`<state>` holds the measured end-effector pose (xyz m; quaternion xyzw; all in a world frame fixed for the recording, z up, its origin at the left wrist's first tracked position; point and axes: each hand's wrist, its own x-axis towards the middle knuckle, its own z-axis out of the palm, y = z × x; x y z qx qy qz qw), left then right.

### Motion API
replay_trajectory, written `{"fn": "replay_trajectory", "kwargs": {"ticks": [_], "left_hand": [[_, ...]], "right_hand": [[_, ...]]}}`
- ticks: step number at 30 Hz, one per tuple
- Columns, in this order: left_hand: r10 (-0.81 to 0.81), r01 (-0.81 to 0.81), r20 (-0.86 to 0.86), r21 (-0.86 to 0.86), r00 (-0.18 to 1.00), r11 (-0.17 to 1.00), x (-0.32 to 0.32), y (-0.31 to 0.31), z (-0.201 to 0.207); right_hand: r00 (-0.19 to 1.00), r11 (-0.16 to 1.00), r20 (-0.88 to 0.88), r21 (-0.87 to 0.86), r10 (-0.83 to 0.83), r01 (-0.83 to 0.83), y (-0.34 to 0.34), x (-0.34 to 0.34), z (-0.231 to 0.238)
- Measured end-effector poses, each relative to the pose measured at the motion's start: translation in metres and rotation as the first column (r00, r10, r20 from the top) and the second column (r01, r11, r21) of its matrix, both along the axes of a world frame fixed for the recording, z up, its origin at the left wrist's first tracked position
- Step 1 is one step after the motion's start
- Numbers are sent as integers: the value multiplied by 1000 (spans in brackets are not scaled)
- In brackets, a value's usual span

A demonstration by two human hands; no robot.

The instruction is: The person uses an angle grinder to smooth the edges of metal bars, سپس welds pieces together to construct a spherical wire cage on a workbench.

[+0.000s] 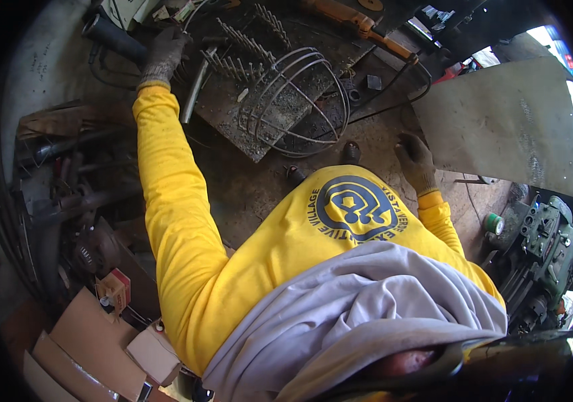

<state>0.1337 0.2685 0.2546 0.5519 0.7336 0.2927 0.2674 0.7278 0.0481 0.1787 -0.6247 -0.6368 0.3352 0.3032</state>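
The left hand (165, 56), grip impossible to tell, meets a black cylinder (115, 38) slanting away up-left; the right hand (415, 161), loosely open, hangs well apart

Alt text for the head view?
A person's gloved left hand is at a black cylinder, beside a metal table with metal pegs and a round wire cage. The gloved right hand appears empty, near a large metal sheet.

power tool (117, 40) left of hammer (197, 87) | wire frame (335, 79) on bench (229, 115), right of hammer | sheet (501, 120) right of frame
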Motion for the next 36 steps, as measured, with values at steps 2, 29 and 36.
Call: {"fn": "replay_trajectory", "kwargs": {"ticks": [2,29,36], "left_hand": [[-83,40,248,173,965,984,9,-41,31],[525,-381,-244,457,815,804,271,-284,-55],[413,-411,83,396,907,821,258,-314,-94]], "right_hand": [[999,999,-19,19,47,-47,17,-8,13],[724,726,-95,193,683,-660,177,-107,42],[814,830,-169,50,555,-555,164,-112,36]]}}
